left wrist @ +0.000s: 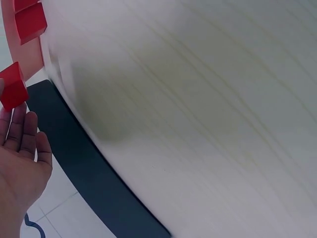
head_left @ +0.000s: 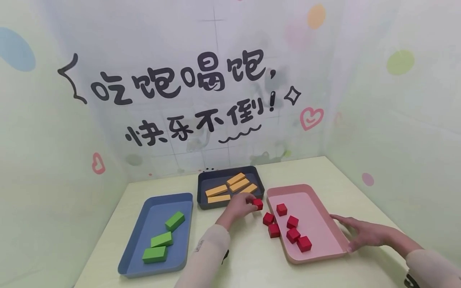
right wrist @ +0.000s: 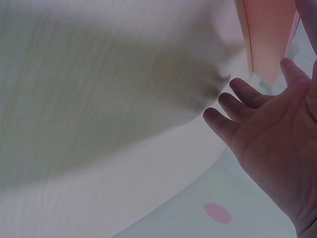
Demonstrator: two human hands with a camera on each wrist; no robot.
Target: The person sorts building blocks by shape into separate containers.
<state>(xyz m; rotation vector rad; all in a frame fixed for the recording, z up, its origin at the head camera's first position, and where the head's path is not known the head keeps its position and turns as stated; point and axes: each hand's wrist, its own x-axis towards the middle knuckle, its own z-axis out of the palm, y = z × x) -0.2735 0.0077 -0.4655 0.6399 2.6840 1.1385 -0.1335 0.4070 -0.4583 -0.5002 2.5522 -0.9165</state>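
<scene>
My left hand (head_left: 240, 208) pinches a red cube (head_left: 257, 204) between thumb and fingertips, just in front of the dark tray. The left wrist view also shows this cube (left wrist: 14, 87) at the fingertips. Two more red cubes (head_left: 274, 230) sit on the table against the left side of the pink tray (head_left: 324, 240). Several red cubes (head_left: 281, 209) lie inside that tray, along its left part. At the tray's right edge is my right hand (head_left: 367, 233), fingers spread and extended, thumb by the near right corner. In the right wrist view this hand (right wrist: 277, 124) holds nothing.
A blue tray (head_left: 155, 212) with 3 green blocks (head_left: 161, 239) stands at the left. Behind the left hand, a dark tray (head_left: 205, 182) holds several orange-yellow blocks (head_left: 216, 191). Printed fabric walls (head_left: 223, 152) enclose the pale table (head_left: 230, 264) at the back and sides.
</scene>
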